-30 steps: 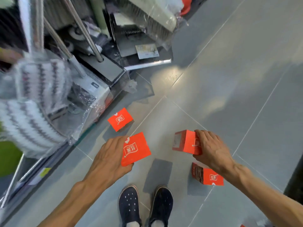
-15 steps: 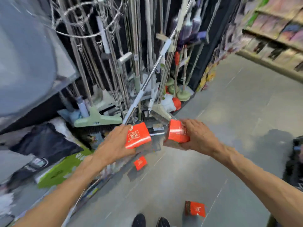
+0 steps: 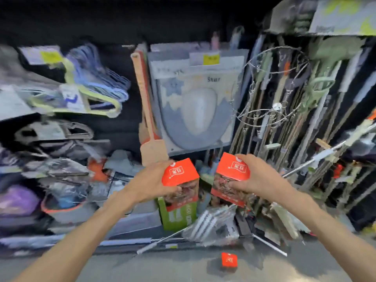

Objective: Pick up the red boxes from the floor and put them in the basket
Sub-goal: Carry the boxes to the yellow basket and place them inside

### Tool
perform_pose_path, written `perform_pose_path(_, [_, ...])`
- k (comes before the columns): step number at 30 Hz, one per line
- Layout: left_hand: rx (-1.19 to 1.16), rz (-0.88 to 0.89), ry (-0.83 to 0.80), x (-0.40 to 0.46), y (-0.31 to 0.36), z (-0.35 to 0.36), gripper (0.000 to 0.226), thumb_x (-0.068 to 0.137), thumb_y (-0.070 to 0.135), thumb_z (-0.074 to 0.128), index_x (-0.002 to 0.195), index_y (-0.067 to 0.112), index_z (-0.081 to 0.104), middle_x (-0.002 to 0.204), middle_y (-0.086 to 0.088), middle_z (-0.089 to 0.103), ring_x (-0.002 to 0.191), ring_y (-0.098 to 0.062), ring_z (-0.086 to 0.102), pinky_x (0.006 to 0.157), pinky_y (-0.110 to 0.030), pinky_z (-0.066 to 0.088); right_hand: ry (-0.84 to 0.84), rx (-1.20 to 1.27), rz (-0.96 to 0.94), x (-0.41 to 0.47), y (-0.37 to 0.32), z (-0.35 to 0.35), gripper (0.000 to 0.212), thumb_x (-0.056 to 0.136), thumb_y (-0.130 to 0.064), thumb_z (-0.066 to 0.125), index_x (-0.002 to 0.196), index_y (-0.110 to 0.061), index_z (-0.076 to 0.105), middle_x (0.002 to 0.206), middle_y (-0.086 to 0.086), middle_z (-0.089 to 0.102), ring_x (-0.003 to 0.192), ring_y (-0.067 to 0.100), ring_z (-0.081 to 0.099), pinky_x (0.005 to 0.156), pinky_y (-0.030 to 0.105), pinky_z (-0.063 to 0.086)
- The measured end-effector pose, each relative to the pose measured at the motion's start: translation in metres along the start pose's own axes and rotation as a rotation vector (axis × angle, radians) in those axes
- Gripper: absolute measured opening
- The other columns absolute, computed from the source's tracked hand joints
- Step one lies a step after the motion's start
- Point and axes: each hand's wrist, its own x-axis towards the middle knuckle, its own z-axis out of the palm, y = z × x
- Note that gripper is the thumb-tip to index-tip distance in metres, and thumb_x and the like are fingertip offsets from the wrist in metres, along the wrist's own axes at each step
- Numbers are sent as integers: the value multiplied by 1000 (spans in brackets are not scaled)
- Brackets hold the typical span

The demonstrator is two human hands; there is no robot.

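Note:
My left hand [image 3: 151, 183] grips a red box [image 3: 180, 176] with a white logo on top, held up at mid height in front of the shelves. Beside it, my right hand [image 3: 257, 177] grips a second red box [image 3: 232, 176] of the same kind. The two boxes are close together but apart. Another red box [image 3: 229, 259] lies on the grey floor below them. No basket is in view. The picture is blurred by head motion.
A crowded shop shelf fills the view: coloured hangers [image 3: 95, 86] at left, a packaged toilet seat cover [image 3: 195, 102] in the middle, mop and broom poles [image 3: 305, 119] at right, a green carton [image 3: 179, 216] low down. Grey floor [image 3: 122, 267] runs along the bottom.
Both hands have lifted their red boxes from the floor to chest height. My view has swung up from the floor to the shelves, leaving one box on the floor in sight.

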Motion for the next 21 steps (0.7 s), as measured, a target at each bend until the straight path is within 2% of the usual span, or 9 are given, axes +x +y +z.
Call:
perform_pose_path(3, [41,-171,98,-74,-34,-48,87,72,58,76,142,19,43,133,-4,56,118,-22,54,90,-23,35,-59,59,-189,34,-76,16,76,64,-54,82,127,-21,56,109,-4,61,104,21,60,89,38,48])
perform_pose_path(5, [69,-289,155,-129,-59,-77,88,70,61,75,140,17,45,132,-6,57,119,-23,53,93,-25,36,-95,61,-304,48,-135,33,81,64,-54,83,132,-21,54,119,2,64,109,24,60,93,41,48])
perform_pose_path(7, [78,-423,218,-188,-81,-105,91,69,63,75,142,19,43,133,-3,55,121,-21,51,99,-29,37,-128,61,-405,57,-198,52,79,63,-60,79,128,-22,55,116,4,64,104,25,61,90,42,49])
perform_pose_path(10, [72,-587,320,-277,-105,-145,80,70,59,78,136,24,48,119,7,56,110,-13,54,93,-32,45,-177,65,-573,63,-300,83,67,62,-67,73,113,-27,60,96,-6,61,94,19,62,84,42,51])
perform_pose_path(12, [75,-679,381,-337,-120,-171,76,71,56,79,132,22,51,110,6,56,102,-14,56,87,-32,46,-232,89,-668,62,-370,104,67,64,-61,79,118,-27,59,101,-8,60,98,18,61,87,42,51])
perform_pose_path(15, [122,-796,441,-429,-148,-204,99,60,78,66,136,19,49,119,-3,60,108,-21,57,87,-29,42,-288,81,-806,56,-471,140,81,65,-67,77,132,-29,52,118,-6,62,104,15,59,88,39,51])
perform_pose_path(17, [151,-847,498,-489,-167,-225,103,56,80,57,136,15,51,123,-6,61,110,-23,58,89,-30,43,-318,75,-892,49,-538,165,88,66,-73,73,137,-28,48,123,-6,60,106,15,59,89,37,50])
perform_pose_path(21, [141,-987,518,-599,-198,-266,98,64,76,65,141,18,45,129,1,56,113,-17,56,93,-31,44,-359,109,-1042,23,-666,205,81,66,-76,70,126,-25,50,108,-9,58,93,14,56,82,36,49])
